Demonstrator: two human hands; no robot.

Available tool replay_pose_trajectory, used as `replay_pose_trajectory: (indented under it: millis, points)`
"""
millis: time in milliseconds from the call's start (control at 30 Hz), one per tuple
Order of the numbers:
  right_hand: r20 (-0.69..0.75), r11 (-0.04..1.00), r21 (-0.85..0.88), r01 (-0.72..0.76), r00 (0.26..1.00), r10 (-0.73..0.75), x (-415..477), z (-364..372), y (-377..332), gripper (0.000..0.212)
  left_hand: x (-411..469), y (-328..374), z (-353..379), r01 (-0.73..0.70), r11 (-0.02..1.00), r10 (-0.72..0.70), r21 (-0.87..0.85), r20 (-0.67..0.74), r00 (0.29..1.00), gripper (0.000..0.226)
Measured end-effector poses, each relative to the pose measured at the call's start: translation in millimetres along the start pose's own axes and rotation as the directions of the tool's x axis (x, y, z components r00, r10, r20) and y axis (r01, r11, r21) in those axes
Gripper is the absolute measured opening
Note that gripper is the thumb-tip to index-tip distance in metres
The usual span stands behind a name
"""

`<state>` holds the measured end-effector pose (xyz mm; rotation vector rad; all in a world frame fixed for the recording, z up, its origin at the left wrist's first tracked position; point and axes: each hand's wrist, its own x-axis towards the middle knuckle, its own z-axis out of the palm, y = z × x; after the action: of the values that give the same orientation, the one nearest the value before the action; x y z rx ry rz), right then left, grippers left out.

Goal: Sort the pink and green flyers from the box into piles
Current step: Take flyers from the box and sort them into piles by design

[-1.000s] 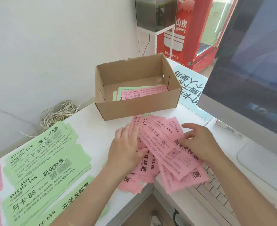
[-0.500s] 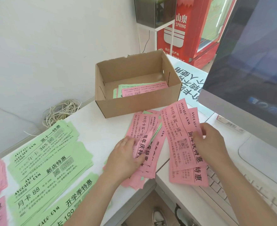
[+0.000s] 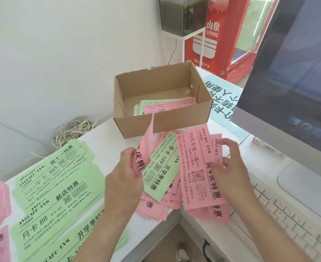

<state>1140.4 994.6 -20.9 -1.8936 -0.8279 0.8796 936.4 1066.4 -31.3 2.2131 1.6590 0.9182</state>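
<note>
My left hand [image 3: 125, 182] pinches one pink flyer [image 3: 146, 144] curled upward; my right hand [image 3: 231, 171] grips a pink sheaf [image 3: 195, 167]. The green flyer [image 3: 160, 167] lies bare on the heap [image 3: 156, 208] before the box [image 3: 163, 127]; I'd slide it out flat.

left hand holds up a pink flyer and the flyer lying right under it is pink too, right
Not quite. The left hand does hold up a pink flyer, but the one lying right under it is a green flyer, not a pink one. The head view shows its green face with black print between the pink sheets.
</note>
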Motion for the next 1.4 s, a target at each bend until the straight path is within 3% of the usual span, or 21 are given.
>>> replay_pose_trajectory:
  millis: [33, 100, 167, 200, 267, 367, 433, 533, 600, 667, 733, 767, 833, 900, 933, 1000, 1067, 1167, 1233, 1333, 1400]
  points:
    - [0.016, 1.0, -0.008, 0.01, 1.0, -0.01, -2.5, 5.4, -3.1, 0.035, -3.1, 9.1, -7.5, -0.128, 0.991, 0.128, 0.048, 0.001, 0.992, 0.03]
    - [0.08, 0.994, 0.106, -0.017, 0.997, 0.009, -6.0, 16.5, -8.1, 0.03, -17.1, 26.3, -7.9, -0.355, 0.919, 0.334, 0.171, 0.138, 0.932, 0.039]
    - [0.26, 0.926, 0.346, -0.15, 0.964, 0.059, -8.6, 22.6, -14.9, 0.032, -33.9, 35.7, 2.9, -0.462, 0.854, 0.382, 0.239, 0.314, 0.869, 0.053]
    - [0.356, 0.886, 0.42, -0.199, 0.934, 0.041, -11.1, 23.7, -17.5, 0.037, -41.6, 36.4, 8.2, -0.472, 0.846, 0.369, 0.25, 0.365, 0.855, 0.055]
    - [0.448, 0.901, 0.411, -0.137, 0.891, -0.069, -9.6, 24.9, -15.0, 0.051, -49.8, 36.2, 11.3, -0.42, 0.874, 0.272, 0.245, 0.47, 0.84, 0.063]
    - [0.514, 0.937, 0.35, 0.004, 0.835, -0.196, -5.5, 25.1, -13.4, 0.045, -53.2, 33.1, 8.6, -0.336, 0.912, 0.12, 0.236, 0.628, 0.769, 0.104]
    - [0.555, 0.952, 0.304, 0.031, 0.807, -0.203, -2.8, 25.1, -14.4, 0.052, -47.8, 37.5, -2.6, -0.321, 0.922, 0.1, 0.216, 0.669, 0.737, 0.102]
    - [0.471, 0.975, 0.159, 0.157, 0.856, -0.215, 1.9, 28.7, -19.2, 0.019, -36.9, 42.2, -19.9, -0.26, 0.956, 0.095, 0.133, 0.7, 0.708, 0.092]
    - [0.433, 0.965, 0.0, 0.263, 0.87, -0.237, 9.6, 22.7, -27.5, 0.024, -29.5, 40.5, -31.6, -0.158, 0.987, 0.121, 0.007, 0.612, 0.782, 0.083]
    - [0.536, 0.922, -0.125, 0.366, 0.807, -0.248, 18.9, 9.4, -45.9, 0.024, -19.4, 38.5, -46.8, -0.044, 0.987, 0.102, -0.155, 0.394, 0.913, 0.079]
    - [0.668, 0.876, -0.199, 0.44, 0.714, -0.207, 27.0, -6.6, -67.7, 0.023, -6.6, 27.3, -59.8, 0.088, 0.95, -0.023, -0.298, 0.213, 0.977, 0.093]
    - [0.738, 0.847, -0.221, 0.483, 0.651, -0.179, 30.4, -12.4, -78.5, 0.023, 1.0, 20.1, -66.3, 0.16, 0.915, -0.078, -0.369, 0.227, 0.971, 0.102]
    - [0.848, 0.788, -0.235, 0.569, 0.517, -0.12, 39.4, -15.8, -95.7, 0.021, 15.5, 2.6, -73.9, 0.276, 0.823, -0.064, -0.497, 0.401, 0.914, 0.116]
    - [0.916, 0.766, -0.203, 0.61, 0.395, -0.072, 51.6, -9.0, -107.4, 0.018, 20.1, -15.7, -69.1, 0.438, 0.639, 0.082, -0.632, 0.623, 0.778, 0.12]
    - [0.94, 0.779, -0.177, 0.602, 0.337, -0.047, 59.0, -3.3, -110.2, 0.018, 19.7, -23.6, -63.3, 0.542, 0.497, 0.138, -0.677, 0.678, 0.722, 0.118]
    - [0.969, 0.821, -0.154, 0.549, 0.248, 0.016, 73.6, 10.6, -110.9, 0.019, 15.8, -35.8, -50.7, 0.707, 0.31, 0.063, -0.636, 0.756, 0.652, 0.107]
    - [0.974, 0.832, -0.186, 0.522, 0.207, 0.088, 86.4, 25.2, -106.7, 0.018, 8.7, -37.0, -38.5, 0.74, 0.298, -0.024, -0.603, 0.77, 0.637, 0.083]
    - [0.952, 0.81, -0.284, 0.514, 0.252, 0.174, 99.7, 42.6, -97.0, 0.013, 1.6, -31.2, -22.6, 0.688, 0.447, -0.245, -0.572, 0.662, 0.709, 0.027]
    - [0.912, 0.747, -0.352, 0.564, 0.386, 0.139, 105.5, 50.3, -91.8, 0.012, 2.4, -33.6, -16.2, 0.633, 0.61, -0.396, -0.477, 0.509, 0.764, 0.017]
    - [0.776, 0.593, -0.49, 0.638, 0.63, -0.036, 113.3, 57.0, -83.9, 0.012, 3.8, -48.1, -21.5, 0.613, 0.707, -0.531, -0.352, 0.307, 0.789, 0.011]
    - [0.727, 0.559, -0.541, 0.628, 0.684, -0.066, 116.4, 61.4, -75.5, 0.016, 1.7, -52.9, -37.3, 0.612, 0.726, -0.574, -0.315, 0.213, 0.791, 0.01]
